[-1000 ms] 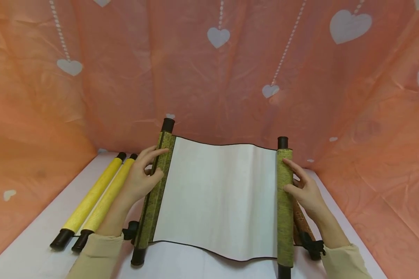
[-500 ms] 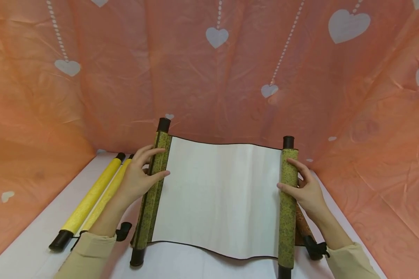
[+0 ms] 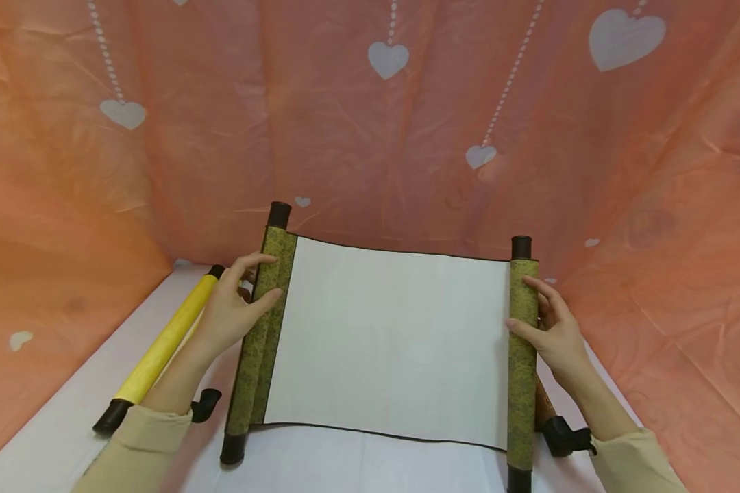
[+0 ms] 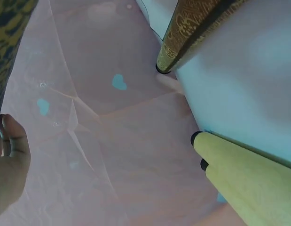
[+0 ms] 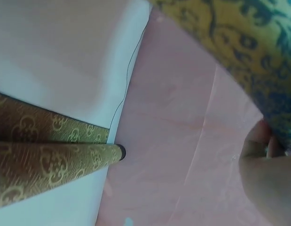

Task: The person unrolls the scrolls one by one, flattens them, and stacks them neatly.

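A hanging scroll with a blank white sheet [image 3: 395, 342] is spread between two green-and-gold patterned rollers with black end caps. My left hand [image 3: 229, 316] grips the left roller [image 3: 249, 370], thumb on its front and some fingers hidden behind. On the other side, my right hand [image 3: 561, 342] holds the right roller [image 3: 521, 390] between thumb and fingers. The sheet hangs nearly flat, with a slight wave along its lower edge. In the right wrist view, curled fingers [image 5: 258, 139] meet the patterned roller [image 5: 248, 52].
Beneath the raised scroll lies a brown patterned scroll [image 5: 56, 162] with its white sheet partly unrolled on the white tabletop [image 3: 321, 465]. Yellow rollers [image 3: 166, 342] with black caps lie at the left. An orange cloth [image 3: 321, 123] with white hearts encloses the back and sides.
My left hand has moved left and my right hand right, each with its roller. The white sheet between them is wider and flatter than before.
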`<action>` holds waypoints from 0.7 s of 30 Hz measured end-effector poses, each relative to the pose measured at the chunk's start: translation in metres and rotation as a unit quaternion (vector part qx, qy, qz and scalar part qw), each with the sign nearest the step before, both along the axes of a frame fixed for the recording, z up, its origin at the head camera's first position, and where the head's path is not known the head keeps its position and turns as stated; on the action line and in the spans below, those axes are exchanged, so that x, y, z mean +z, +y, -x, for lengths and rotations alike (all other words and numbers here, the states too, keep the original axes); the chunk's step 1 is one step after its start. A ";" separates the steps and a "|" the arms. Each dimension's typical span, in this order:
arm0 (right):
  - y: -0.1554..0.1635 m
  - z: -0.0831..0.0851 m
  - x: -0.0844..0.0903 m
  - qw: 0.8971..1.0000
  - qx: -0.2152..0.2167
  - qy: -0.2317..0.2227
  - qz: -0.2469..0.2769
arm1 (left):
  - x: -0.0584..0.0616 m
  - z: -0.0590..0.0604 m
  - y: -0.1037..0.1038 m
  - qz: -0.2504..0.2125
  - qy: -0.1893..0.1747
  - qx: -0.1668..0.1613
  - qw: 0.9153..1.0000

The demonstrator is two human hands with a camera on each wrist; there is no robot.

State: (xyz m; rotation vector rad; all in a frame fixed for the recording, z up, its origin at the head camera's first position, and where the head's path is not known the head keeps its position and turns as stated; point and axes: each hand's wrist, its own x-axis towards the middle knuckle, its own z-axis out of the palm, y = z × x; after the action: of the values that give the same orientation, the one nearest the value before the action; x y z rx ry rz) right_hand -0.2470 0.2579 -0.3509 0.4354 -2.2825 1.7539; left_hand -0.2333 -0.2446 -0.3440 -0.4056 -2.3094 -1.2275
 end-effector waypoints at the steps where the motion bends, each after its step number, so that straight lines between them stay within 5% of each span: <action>1: 0.001 0.000 0.000 1.000 0.002 0.004 0.003 | 0.001 -0.001 -0.001 -0.002 0.000 -0.001 1.000; 12: 0.013 0.000 -0.005 0.998 0.006 0.002 0.062 | 0.003 -0.005 -0.013 0.000 0.023 0.017 1.000; 21: 0.019 -0.001 -0.005 1.000 -0.020 -0.016 0.016 | 0.005 -0.008 -0.021 0.007 0.003 0.017 1.000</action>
State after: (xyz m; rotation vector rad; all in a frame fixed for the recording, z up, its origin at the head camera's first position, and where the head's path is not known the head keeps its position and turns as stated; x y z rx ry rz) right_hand -0.2458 0.2766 -0.3557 0.3557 -2.2651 1.7884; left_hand -0.2253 -0.2659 -0.3385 -0.3733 -2.3120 -1.1945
